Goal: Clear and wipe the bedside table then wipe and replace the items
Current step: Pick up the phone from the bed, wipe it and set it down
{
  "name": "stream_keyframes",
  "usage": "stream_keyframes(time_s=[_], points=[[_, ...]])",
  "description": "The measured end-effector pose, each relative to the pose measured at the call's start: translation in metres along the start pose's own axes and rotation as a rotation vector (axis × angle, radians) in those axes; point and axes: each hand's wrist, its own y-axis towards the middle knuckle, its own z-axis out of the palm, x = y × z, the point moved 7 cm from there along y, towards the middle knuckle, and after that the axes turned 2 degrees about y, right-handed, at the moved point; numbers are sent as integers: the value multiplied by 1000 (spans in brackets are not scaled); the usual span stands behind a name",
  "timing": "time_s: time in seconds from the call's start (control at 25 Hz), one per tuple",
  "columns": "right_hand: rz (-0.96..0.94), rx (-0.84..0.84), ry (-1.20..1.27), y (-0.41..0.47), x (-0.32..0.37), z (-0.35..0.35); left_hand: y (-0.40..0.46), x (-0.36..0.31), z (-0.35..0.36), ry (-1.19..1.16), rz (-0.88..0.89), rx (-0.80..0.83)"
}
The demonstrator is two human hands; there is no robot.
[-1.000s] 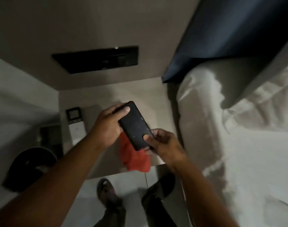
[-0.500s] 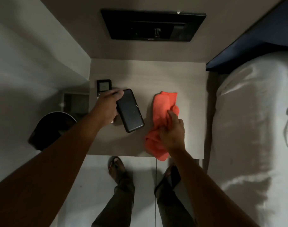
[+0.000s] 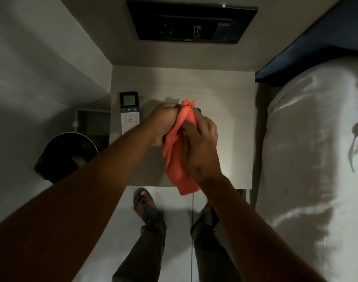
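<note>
Both hands now meet above the pale rectangular bench (image 3: pixel 225 102), beside the white remote control (image 3: pixel 129 112), left hand (image 3: pixel 164 125) and right hand (image 3: pixel 200 143) fingers clamped on the orange cloth (image 3: pixel 176 165); wrapping fully would wipe the hidden phone best.

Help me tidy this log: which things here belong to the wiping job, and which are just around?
Job: orange cloth, held by left hand and right hand; bedside table; remote on the table.

Around: bin, wall panel, pillow.
</note>
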Motion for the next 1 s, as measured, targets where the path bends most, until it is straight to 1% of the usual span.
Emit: stream_keyframes(time_s=[0.04,0.12,0.16,0.2,0.28,0.32,0.36,0.4,0.44,0.48,0.52,0.56,0.6,0.64,0.68,0.72,0.76,0.8,0.84,0.88,0.92,0.96,1.0], points=[[51,-71,30,-2,-13,-5,0,-4,-2,30,16,-12],[341,-267,222,-17,-40,-18,-7,-1,-9,52,26,-60],[382,-275,292,-26,-38,-17,-12,6,-12,60,19,-83],[265,-240,241,-32,-21,-17,-18,15,-13,86,12,-93],[16,-45,118,-38,6,-4,-27,32,-13,122,-2,-116],[9,-16,89,-33,1,-4,-31,40,-12,103,-11,-121],[129,-16,122,-28,-15,-6,-35,45,-10,70,-10,-112],[259,-51,175,-26,-27,-11,-39,47,-7,49,-4,-96],[294,-71,224,-29,-30,-14,-42,48,-7,58,8,-95],[232,-61,247,-32,-22,-15,-42,49,-8,77,18,-117],[112,-38,187,-38,-4,-12,-43,49,-10,89,27,-144],[-4,19,122,-42,10,-5,-43,49,-11,88,28,-164],[-25,29,115,-39,12,-4,-46,50,-10,76,23,-164],[75,-11,144,-34,4,-9,-47,51,-7,59,24,-147],[273,-70,207,-30,-15,-16,-48,48,-6,44,37,-126],[521,-109,403,-31,-35,-19,-50,44,-7,25,60,-116],[739,-27,728,-38,-45,-7,-49,38,-9,-7,90,-117],[897,156,1032,-52,-38,11,-47,29,-10,-39,123,-122],[1008,336,1246,-69,-23,24,-46,21,-11,-55,159,-132],[1087,396,1401,-80,-12,29,-45,13,-10,-50,190,-142],[1123,385,1546,-84,-5,30,-43,9,-7,-24,204,-136],[1117,339,1634,-83,-7,26,-43,8,-3,-10,200,-114],[1063,315,1680,-78,-14,20,-43,11,1,-10,190,-82]])
